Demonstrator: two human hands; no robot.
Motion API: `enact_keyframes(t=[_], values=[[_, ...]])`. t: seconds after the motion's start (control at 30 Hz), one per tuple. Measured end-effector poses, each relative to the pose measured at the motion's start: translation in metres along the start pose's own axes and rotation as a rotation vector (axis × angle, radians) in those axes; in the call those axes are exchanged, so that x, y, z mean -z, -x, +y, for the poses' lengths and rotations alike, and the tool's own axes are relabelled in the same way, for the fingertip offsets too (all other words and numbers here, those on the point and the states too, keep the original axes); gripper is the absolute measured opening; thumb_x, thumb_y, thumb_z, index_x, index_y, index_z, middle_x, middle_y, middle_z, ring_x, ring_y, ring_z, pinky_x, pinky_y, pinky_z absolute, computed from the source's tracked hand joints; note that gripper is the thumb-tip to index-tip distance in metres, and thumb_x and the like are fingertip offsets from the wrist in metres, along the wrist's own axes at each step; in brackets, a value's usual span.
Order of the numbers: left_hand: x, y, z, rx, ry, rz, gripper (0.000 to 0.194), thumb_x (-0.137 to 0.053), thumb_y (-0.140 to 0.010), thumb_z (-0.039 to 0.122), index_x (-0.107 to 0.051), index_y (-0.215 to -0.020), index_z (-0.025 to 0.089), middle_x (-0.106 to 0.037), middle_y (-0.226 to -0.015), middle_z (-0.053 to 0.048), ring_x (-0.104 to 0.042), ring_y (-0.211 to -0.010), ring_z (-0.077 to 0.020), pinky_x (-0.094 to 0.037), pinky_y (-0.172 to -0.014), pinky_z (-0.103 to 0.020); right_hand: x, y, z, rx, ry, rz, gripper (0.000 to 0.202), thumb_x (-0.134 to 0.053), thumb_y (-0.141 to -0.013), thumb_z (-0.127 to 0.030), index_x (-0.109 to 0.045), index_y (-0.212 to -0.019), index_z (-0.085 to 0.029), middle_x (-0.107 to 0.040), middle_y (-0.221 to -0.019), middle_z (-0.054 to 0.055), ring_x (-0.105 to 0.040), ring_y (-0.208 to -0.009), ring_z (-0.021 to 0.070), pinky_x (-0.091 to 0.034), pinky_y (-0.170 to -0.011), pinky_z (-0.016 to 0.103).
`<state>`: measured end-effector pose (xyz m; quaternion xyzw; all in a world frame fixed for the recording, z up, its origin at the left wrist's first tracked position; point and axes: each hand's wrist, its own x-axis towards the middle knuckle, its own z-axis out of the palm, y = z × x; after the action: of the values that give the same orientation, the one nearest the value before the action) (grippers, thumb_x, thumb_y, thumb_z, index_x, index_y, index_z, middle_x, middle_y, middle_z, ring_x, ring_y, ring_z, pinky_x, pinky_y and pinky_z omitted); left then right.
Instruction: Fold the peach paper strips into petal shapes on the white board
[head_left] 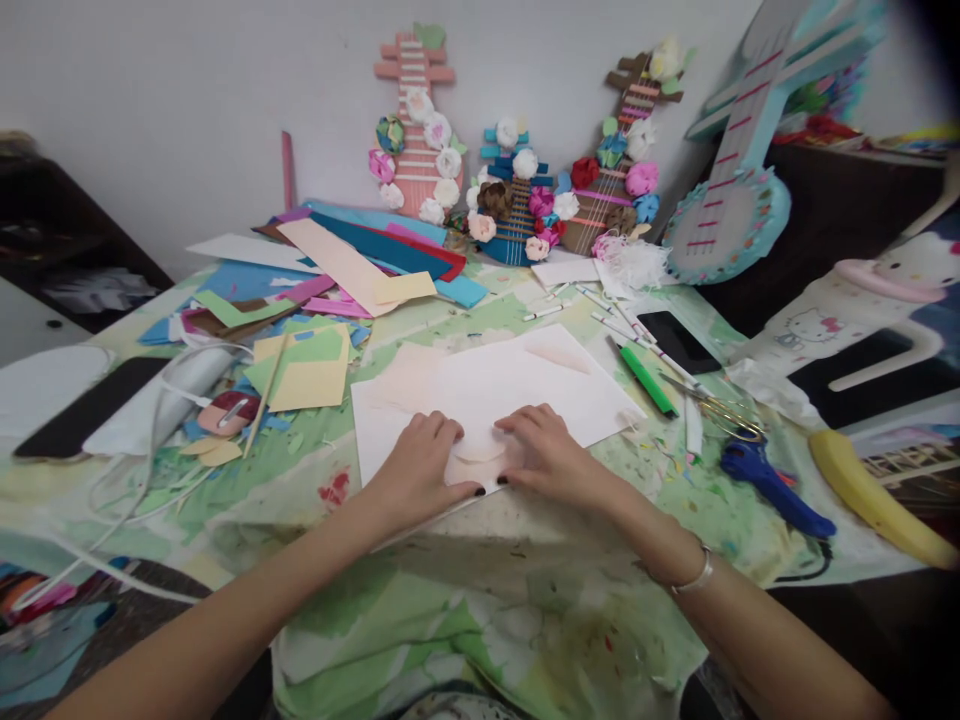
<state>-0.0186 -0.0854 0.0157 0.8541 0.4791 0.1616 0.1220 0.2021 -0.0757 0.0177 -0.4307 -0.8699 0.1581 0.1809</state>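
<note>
We had both hands over the white sheet (495,390); our left hand (420,455) was loosely curved, thumb and fingers well parted, and our right hand (544,450) mirrored it, neither closed around anything; the pale peach paper piece (476,472) lay between the 2 of them, though we could not tell whether any fingertip pinned its ends; we judged the step in hand to be positioning or smoothing that piece, and the next move to call for light, even pressure from both sides; of containers, the white tumbler (808,325) was well to the right of our right hand, its contents hidden; far beyond our left hand, to its left, the dark cabinet (82,215) had what looked like white papers (105,290) inside.
</note>
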Motion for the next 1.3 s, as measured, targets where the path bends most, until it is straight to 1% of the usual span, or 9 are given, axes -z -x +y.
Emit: enact_keyframes(t=[0.13, 0.27, 0.37, 0.47, 0.63, 0.73, 0.93, 1.07, 1.3], values=[[-0.001, -0.015, -0.001, 0.018, 0.069, -0.108, 0.036, -0.074, -0.063, 0.035, -0.056, -0.087, 0.015, -0.058, -0.089, -0.007, -0.052, -0.084, -0.024, -0.043, -0.072, -0.035, 0.001, -0.018, -0.002, -0.067, -0.113, -0.156, 0.029, -0.073, -0.068, -0.021, -0.063, -0.095, -0.018, -0.063, -0.092, 0.004, -0.052, -0.091, 0.0205, -0.037, -0.077, 0.032], [0.009, -0.037, -0.009, 0.013, 0.234, -0.152, 0.028, -0.073, -0.062, 0.032, -0.059, -0.08, 0.017, -0.062, -0.083, -0.003, -0.055, -0.077, -0.0198, -0.041, -0.066, -0.028, 0.008, -0.034, 0.007, -0.071, -0.3, -0.251, 0.004, -0.063, -0.072, -0.017, -0.062, -0.075, -0.016, -0.057, -0.067, -0.002, -0.05, -0.065, 0.0124, -0.032, -0.058, 0.023], [0.02, -0.064, -0.024, -0.01, 0.527, -0.237, 0.028, -0.067, -0.071, 0.039, -0.063, -0.088, 0.018, -0.065, -0.076, 0.0, -0.055, -0.066, -0.0141, -0.039, -0.057, -0.022, 0.014, -0.047, 0.021, -0.135, -0.505, -0.19, 0.006, -0.061, -0.072, -0.021, -0.058, -0.07, -0.016, -0.054, -0.061, -0.004, -0.05, -0.06, 0.011, -0.031, -0.053, 0.021], [0.025, -0.088, -0.039, 0.077, 0.809, -0.348, 0.032, -0.07, -0.068, 0.036, -0.067, -0.091, 0.014, -0.066, -0.065, -0.003, -0.058, -0.059, -0.0142, -0.038, -0.052, -0.021, 0.016, -0.058, 0.034, -0.212, -0.812, -0.182, 0.014, -0.063, -0.073, -0.026, -0.057, -0.08, -0.016, -0.063, -0.067, 0.0, -0.059, -0.062, 0.0128, -0.039, -0.056, 0.022], [0.012, -0.101, -0.048, 0.164, 0.964, -0.241, 0.026, -0.069, -0.068, 0.031, -0.069, -0.085, 0.01, -0.066, -0.059, -0.004, -0.056, -0.054, -0.0118, -0.039, -0.052, -0.021, 0.011, -0.063, 0.047, -0.289, -1.01, -0.097, 0.038, -0.071, -0.067, -0.028, -0.056, -0.099, -0.015, -0.067, -0.063, 0.0, -0.061, -0.056, 0.0128, -0.044, -0.054, 0.022], [0.004, -0.098, -0.048, 0.189, 0.951, -0.224, 0.027, -0.068, -0.069, 0.03, -0.068, -0.087, 0.01, -0.062, -0.052, -0.001, -0.051, -0.046, -0.0099, -0.035, -0.048, -0.021, 0.005, -0.064, 0.052, -0.321, -1.076, -0.04, 0.032, -0.07, -0.068, -0.032, -0.058, -0.091, -0.013, -0.065, -0.057, 0.0, -0.056, -0.048, 0.0102, -0.039, -0.048, 0.02], [0.003, -0.095, -0.046, 0.23, 1.005, -0.23, 0.036, -0.073, -0.066, 0.029, -0.065, -0.096, 0.011, -0.066, -0.061, -0.001, -0.057, -0.054, -0.0121, -0.039, -0.052, -0.022, 0.0, -0.065, 0.052, -0.319, -1.131, -0.005, 0.021, -0.069, -0.069, -0.029, -0.058, -0.076, -0.013, -0.063, -0.051, -0.001, -0.049, -0.043, 0.0071, -0.035, -0.045, 0.019], [0.001, -0.094, -0.043, 0.228, 1.057, -0.179, 0.026, -0.067, -0.075, 0.034, -0.066, -0.086, 0.01, -0.06, -0.05, 0.0, -0.05, -0.048, -0.0097, -0.035, -0.05, -0.02, -0.002, -0.065, 0.052, -0.324, -1.157, 0.004, 0.02, -0.069, -0.069, -0.029, -0.058, -0.076, -0.014, -0.064, -0.053, -0.001, -0.053, -0.043, 0.0079, -0.034, -0.043, 0.018], [0.001, -0.091, -0.04, 0.273, 1.181, -0.108, 0.025, -0.07, -0.073, 0.033, -0.067, -0.084, 0.011, -0.068, -0.073, -0.005, -0.057, -0.052, -0.0096, -0.035, -0.049, -0.02, -0.005, -0.064, 0.05, -0.363, -1.367, 0.084, 0.025, -0.073, -0.065, -0.027, -0.059, -0.083, -0.016, -0.067, -0.059, 0.001, -0.055, -0.043, 0.0086, -0.038, -0.043, 0.018]])
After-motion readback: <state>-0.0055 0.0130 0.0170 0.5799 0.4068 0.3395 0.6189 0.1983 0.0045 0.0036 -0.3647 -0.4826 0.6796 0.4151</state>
